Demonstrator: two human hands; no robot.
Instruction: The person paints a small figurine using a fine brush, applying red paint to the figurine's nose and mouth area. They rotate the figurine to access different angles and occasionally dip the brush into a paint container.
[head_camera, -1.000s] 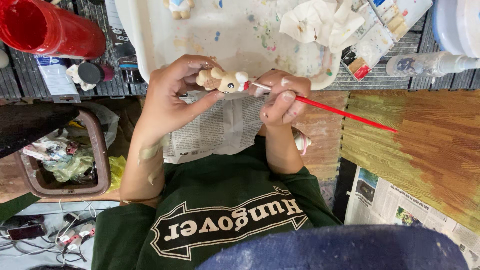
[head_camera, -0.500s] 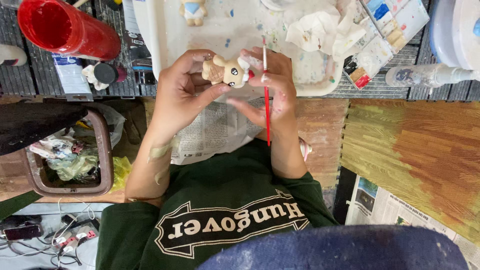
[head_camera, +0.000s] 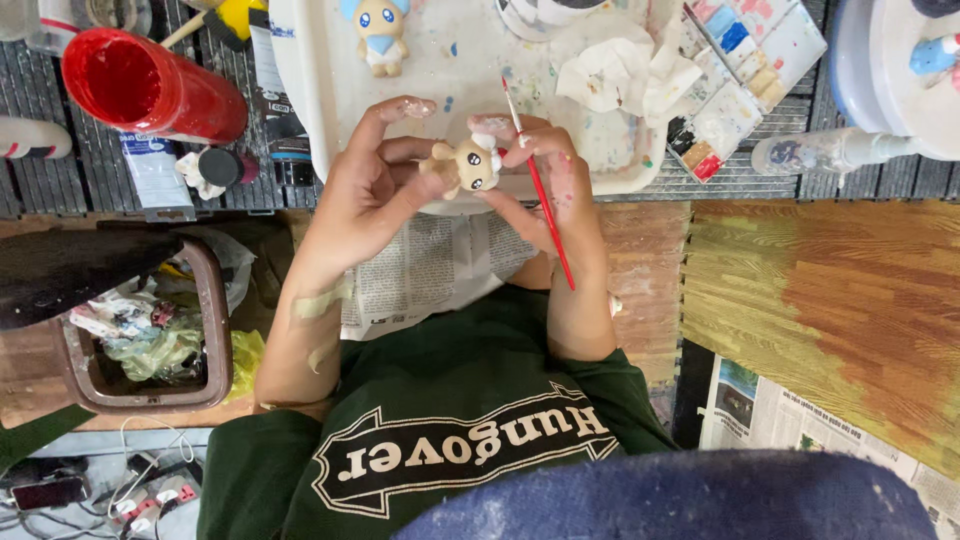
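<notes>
The little tan figurine (head_camera: 468, 166) sits between both hands, right at the near edge of the white tray (head_camera: 300, 90). The left hand (head_camera: 365, 195) pinches it from one side with thumb and fingers. The right hand (head_camera: 545, 180) touches its other side and also grips a thin red paintbrush (head_camera: 540, 190) (bristles up over the tray). A blue-eared figurine (head_camera: 380, 30) stands on the tray, farther back. A red cup (head_camera: 150, 85) lies beside the tray. Crumpled tissue (head_camera: 625, 75) rests on the tray.

Lighting: I see bright, even daylight; soft shadows; sharp focus centrally; blue cloth (head_camera: 680, 500) blurred at bottom edge.
</notes>
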